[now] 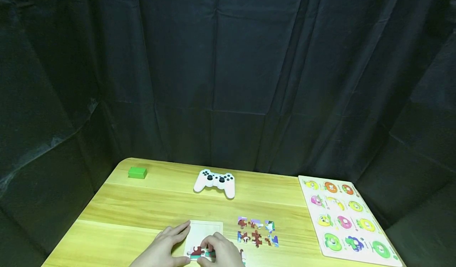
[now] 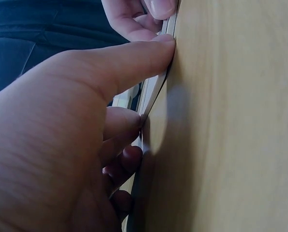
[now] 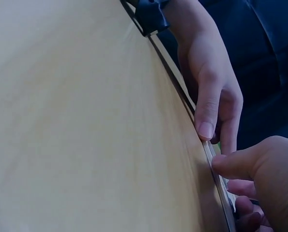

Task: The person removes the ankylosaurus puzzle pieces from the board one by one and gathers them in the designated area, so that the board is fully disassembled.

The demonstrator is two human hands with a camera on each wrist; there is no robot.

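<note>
A small pale puzzle tray (image 1: 204,228) lies on the table at the front. My left hand (image 1: 164,246) holds its left side, with the index finger at the far corner and the thumb at the near edge. A dark red and teal puzzle piece (image 1: 195,252) sits in the tray's near left part. Beside it, my right hand (image 1: 222,252) pinches another teal-edged puzzle piece (image 1: 210,254) between thumb and index finger, low in the tray. That piece is partly hidden by the fingers. In the left wrist view, the left thumb (image 2: 153,55) touches the tray's edge.
Several loose puzzle pieces (image 1: 256,238) lie right of the tray, one partly behind the right hand. A white game controller (image 1: 215,182) is farther back, a green block (image 1: 137,173) at the far left. A fruit peg board (image 1: 347,219) lies along the table's right side.
</note>
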